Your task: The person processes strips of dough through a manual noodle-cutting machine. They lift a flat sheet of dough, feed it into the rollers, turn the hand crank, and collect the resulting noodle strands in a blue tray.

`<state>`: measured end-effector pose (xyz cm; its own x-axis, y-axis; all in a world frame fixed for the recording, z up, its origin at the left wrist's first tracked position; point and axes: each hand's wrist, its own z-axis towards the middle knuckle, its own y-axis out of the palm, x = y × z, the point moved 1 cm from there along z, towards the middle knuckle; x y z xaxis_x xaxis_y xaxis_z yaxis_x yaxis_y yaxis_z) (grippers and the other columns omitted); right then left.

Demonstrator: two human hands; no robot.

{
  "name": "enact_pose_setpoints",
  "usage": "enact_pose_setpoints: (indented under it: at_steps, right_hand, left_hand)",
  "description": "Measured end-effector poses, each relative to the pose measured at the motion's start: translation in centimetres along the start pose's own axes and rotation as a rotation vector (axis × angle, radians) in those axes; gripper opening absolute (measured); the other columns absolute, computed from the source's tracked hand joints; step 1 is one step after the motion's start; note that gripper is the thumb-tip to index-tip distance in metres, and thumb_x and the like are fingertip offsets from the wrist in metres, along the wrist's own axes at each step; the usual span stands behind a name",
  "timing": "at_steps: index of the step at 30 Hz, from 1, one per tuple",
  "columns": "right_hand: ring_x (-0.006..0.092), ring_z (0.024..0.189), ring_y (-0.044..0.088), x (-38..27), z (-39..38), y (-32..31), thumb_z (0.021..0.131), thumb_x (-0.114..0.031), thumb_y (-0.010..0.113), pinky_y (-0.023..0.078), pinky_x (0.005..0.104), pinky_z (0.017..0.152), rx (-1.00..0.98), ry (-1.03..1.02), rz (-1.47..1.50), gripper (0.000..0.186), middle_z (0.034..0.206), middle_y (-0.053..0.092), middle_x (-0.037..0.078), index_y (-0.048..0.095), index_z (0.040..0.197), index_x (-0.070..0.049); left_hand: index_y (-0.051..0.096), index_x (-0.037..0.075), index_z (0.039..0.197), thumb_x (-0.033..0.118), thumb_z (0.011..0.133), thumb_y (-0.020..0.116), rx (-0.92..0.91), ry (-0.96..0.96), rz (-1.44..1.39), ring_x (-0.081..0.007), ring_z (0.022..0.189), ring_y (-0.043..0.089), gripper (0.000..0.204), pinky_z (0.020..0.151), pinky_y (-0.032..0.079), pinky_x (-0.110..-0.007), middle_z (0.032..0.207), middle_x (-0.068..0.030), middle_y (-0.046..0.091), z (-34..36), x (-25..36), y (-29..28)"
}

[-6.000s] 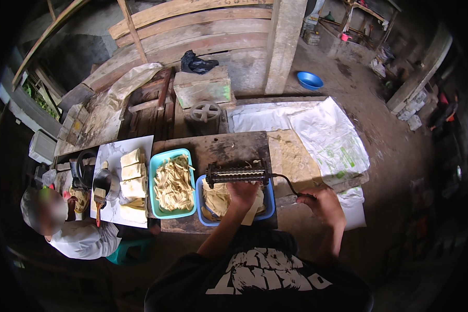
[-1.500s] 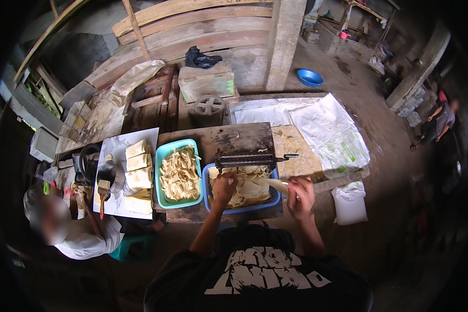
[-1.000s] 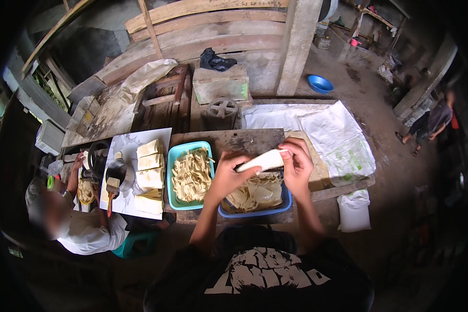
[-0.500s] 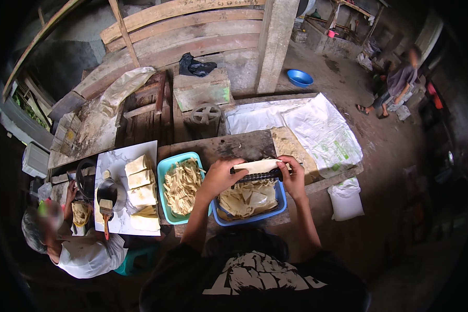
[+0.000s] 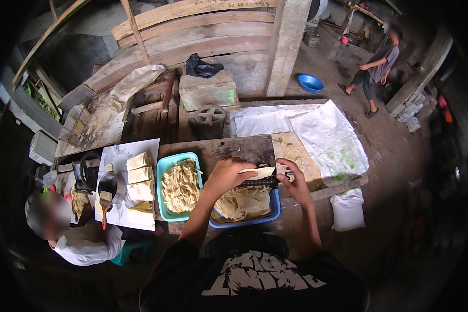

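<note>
A pale strip of dough sheet (image 5: 261,172) lies along the top of a black ridged roller cutter (image 5: 259,182). My left hand (image 5: 226,174) is closed on the strip's left end. At the cutter's right end my right hand (image 5: 295,182) has its thumb and fingers apart; a small pale patch shows between them, which I cannot make out. Below the cutter, a blue basin (image 5: 250,224) holds flat, folded dough sheets (image 5: 243,203). To its left, a turquoise basin (image 5: 164,212) is heaped with cut dough strips (image 5: 180,188).
A marbled white board (image 5: 115,152) at left carries stacked dough pieces (image 5: 139,177), a metal pot (image 5: 109,184) and a brush (image 5: 105,204). A seated co-worker (image 5: 88,244) is beside it. White sacking (image 5: 325,138) covers the table's far right. Another person (image 5: 374,70) is upright beyond.
My right hand's fingers have spread from their pinch on the strip's right end. The strip sits lower against the cutter. The far person has gone from sitting to being on their feet, further left.
</note>
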<state>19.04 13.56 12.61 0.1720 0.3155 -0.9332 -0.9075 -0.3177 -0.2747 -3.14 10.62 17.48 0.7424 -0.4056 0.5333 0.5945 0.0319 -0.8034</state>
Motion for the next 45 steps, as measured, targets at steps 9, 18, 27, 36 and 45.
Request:
enact_pose_setpoints:
  at_steps: [9,18,27,36,45]
  right_hand:
    - [0.0279,0.103,0.047,5.9,-4.1,-1.8,0.060,-0.024,0.075,0.033,0.0402,0.086,-0.071,0.022,-0.588,0.070,0.106,0.053,0.011,0.044,0.121,-0.010]
    - [0.0249,0.076,0.060,-2.6,-10.1,-4.6,0.069,-0.011,0.066,0.040,0.0366,0.078,-0.060,0.290,-0.681,0.034,0.078,0.062,0.010,0.058,0.102,-0.009]
    - [0.0272,0.079,0.052,-6.6,-0.4,-7.2,0.066,-0.008,0.065,0.038,0.0354,0.076,0.178,-0.259,-0.751,0.012,0.077,0.059,0.008,0.061,0.078,-0.006]
    - [0.0300,0.081,0.055,8.1,2.8,-7.7,0.078,-0.013,0.057,0.043,0.0379,0.072,0.050,-0.185,-0.437,0.011,0.084,0.061,0.011,0.063,0.084,-0.006]
    - [0.0271,0.086,0.054,9.0,-6.7,-8.1,0.079,-0.016,0.056,0.038,0.0374,0.076,-0.167,0.045,-0.536,0.019,0.088,0.060,0.009,0.059,0.097,-0.008]
  left_hand:
    - [0.065,0.008,0.084,0.032,0.076,0.061,0.020,0.040,-0.121,-0.0305,0.073,0.059,0.025,0.063,0.045,-0.036,0.076,-0.0127,0.062,1.6,0.7,1.4]
    - [0.067,0.012,0.078,0.034,0.074,0.061,0.017,0.041,-0.024,-0.0297,0.063,0.058,0.023,0.058,0.045,-0.036,0.066,-0.0111,0.060,0.3,0.9,1.7]
    - [0.064,0.008,0.066,0.025,0.064,0.070,0.327,0.249,0.000,-0.0213,0.059,0.055,0.018,0.055,0.043,-0.030,0.063,-0.0036,0.059,0.3,0.3,0.5]
    - [0.047,0.008,0.082,0.025,0.090,0.039,1.185,-0.614,-1.101,-0.0128,0.074,0.047,0.021,0.066,0.034,-0.026,0.082,-0.0052,0.054,-5.5,6.9,12.5]
    - [0.038,0.011,0.117,0.053,0.086,0.030,0.845,-0.967,-2.393,-0.0338,0.123,0.028,0.054,0.103,0.021,-0.050,0.131,-0.0148,0.031,-2.1,7.0,18.5]
